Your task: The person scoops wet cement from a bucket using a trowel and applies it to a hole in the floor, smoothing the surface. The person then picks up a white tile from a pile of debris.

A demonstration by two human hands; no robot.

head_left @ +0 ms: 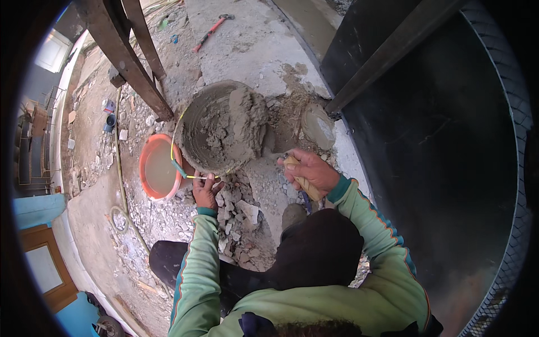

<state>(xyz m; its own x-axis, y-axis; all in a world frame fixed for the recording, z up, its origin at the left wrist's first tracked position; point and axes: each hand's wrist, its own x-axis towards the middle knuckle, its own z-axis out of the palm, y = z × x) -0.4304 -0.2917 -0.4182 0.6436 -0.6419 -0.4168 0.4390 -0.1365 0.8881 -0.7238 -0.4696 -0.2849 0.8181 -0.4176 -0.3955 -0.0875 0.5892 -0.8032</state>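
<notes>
A round tub (191, 151) full of wet grey mortar (230, 121) sits on the rubble in front of me. At its near rim my left hand (206, 191) is closed, fingers pinching the yellow end of the tub's wire handle (178, 167), which has a green grip. My right hand (312, 173) is wrapped round the wooden handle of a trowel (300, 181). The trowel's metal neck reaches toward the tub's right side, where its mortar-coated blade is hard to make out against the mortar. Left of the tub stands an orange bucket (147, 185) of cloudy water.
Wooden posts (132, 62) rise at the upper left, and a large dark panel (432, 146) fills the right side. A red-handled hammer (209, 35) lies on the concrete beyond the tub. A hose (120, 180) runs along the left; broken rubble (241, 224) covers the ground near my knees.
</notes>
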